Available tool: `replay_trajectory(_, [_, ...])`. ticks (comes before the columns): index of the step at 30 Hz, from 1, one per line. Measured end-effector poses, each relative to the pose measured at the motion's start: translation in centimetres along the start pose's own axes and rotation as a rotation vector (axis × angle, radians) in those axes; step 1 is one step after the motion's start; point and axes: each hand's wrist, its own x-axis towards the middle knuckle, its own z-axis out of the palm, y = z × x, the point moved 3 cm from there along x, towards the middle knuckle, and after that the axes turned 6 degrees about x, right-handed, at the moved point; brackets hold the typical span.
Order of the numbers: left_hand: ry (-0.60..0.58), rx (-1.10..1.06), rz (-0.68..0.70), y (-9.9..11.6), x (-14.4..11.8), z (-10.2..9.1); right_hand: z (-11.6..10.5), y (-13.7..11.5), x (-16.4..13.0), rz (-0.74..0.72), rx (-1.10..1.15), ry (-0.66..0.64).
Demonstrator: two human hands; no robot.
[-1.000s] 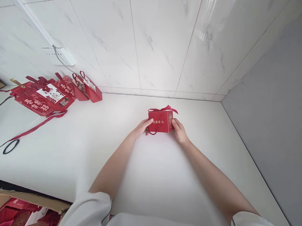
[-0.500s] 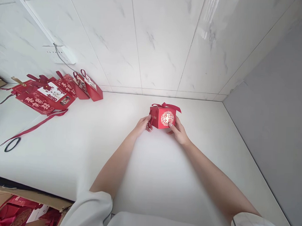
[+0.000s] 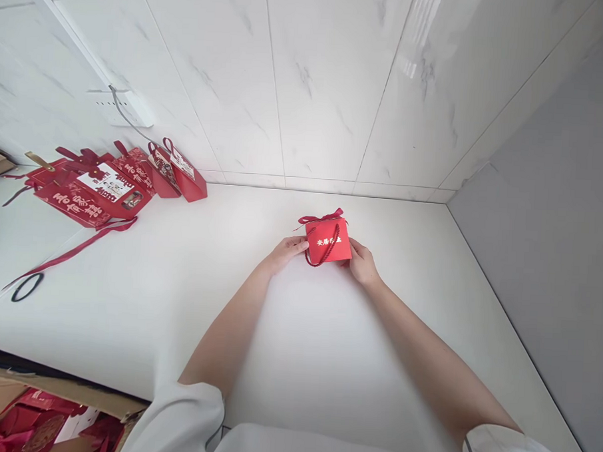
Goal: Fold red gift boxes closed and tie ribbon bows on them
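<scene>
Head view: your left hand [image 3: 287,253] and right hand [image 3: 364,264] grip a bow-topped red box [image 3: 325,236] by its sides, over the table [image 3: 305,359]; holding seems the step, any turn calling for steady support.

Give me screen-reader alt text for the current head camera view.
A left hand and a right hand hold a red box topped with a bow, a rope handle on the side facing the camera, at a white table. More red packages sit at the left, near the tiled wall.
</scene>
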Motion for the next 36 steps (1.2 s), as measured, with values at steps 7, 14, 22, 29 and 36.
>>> replay_trajectory(7, [0.126,-0.040,-0.007,-0.4,0.5,-0.5,0.3,-0.6,-0.3,-0.040,0.064,-0.100])
replay_trajectory(14, [0.157,-0.147,0.037,-0.9,0.4,-1.0,0.3,0.1,0.0,-0.025,0.015,-0.127])
replay_trajectory(22, [0.153,-0.187,0.038,-0.9,0.3,-1.2,0.4,0.2,0.0,-0.011,0.015,-0.141])
replay_trajectory(29, [0.145,-0.255,0.047,-0.8,-0.1,-1.1,0.5,-0.1,-0.4,-0.036,-0.013,-0.132])
replay_trajectory(36, [0.181,-0.292,0.020,-0.7,-0.1,-1.5,0.4,0.6,-0.1,-0.020,-0.044,-0.119])
